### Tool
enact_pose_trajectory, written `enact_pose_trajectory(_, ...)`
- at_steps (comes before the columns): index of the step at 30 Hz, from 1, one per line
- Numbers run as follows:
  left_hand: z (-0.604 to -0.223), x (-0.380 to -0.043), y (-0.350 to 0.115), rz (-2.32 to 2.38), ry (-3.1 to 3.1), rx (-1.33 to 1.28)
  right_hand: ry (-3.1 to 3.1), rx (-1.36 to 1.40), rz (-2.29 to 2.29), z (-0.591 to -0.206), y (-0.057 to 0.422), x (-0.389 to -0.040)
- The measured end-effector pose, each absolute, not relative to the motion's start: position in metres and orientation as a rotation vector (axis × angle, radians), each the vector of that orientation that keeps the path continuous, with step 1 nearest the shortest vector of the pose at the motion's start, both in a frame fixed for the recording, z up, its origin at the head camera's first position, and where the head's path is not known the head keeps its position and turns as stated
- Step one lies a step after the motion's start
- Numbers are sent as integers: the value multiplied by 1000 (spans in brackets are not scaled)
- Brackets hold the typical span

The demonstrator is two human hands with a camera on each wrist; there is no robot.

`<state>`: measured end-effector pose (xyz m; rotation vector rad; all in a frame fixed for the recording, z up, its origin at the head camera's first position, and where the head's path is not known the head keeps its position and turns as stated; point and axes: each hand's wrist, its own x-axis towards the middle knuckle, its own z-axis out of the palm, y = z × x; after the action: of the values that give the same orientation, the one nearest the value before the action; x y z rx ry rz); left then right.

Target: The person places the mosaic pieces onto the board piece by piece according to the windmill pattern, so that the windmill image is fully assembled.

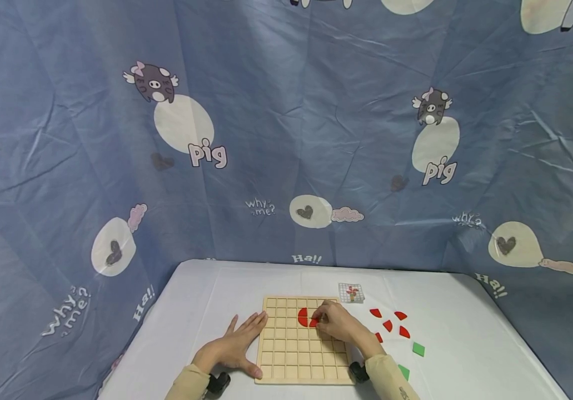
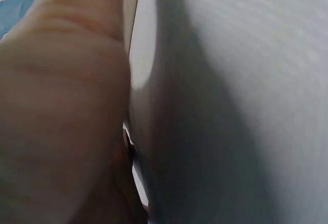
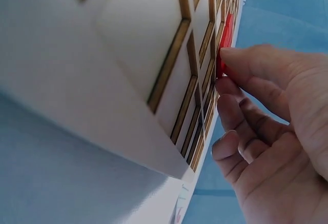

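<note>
Red curved wedges (image 1: 303,313) on a gridded board (image 1: 290,345).

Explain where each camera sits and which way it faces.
Head: worn on the head, facing forward and down at the grid board; left hand, right hand and sleeves show.
Left wrist: worn there, facing the white table past the left hand.
Right wrist: worn there, looking across the board at the right hand pinching a red piece.
Head and right wrist share the board and right hand.
</note>
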<state>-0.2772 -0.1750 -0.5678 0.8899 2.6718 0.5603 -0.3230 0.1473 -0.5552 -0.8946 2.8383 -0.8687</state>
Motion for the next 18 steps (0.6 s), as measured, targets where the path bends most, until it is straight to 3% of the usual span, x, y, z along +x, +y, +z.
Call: enact_pose_trajectory(18, -568, -276, -173, 539, 2698, 861, 2875, -900, -861, -556, 148, -322)
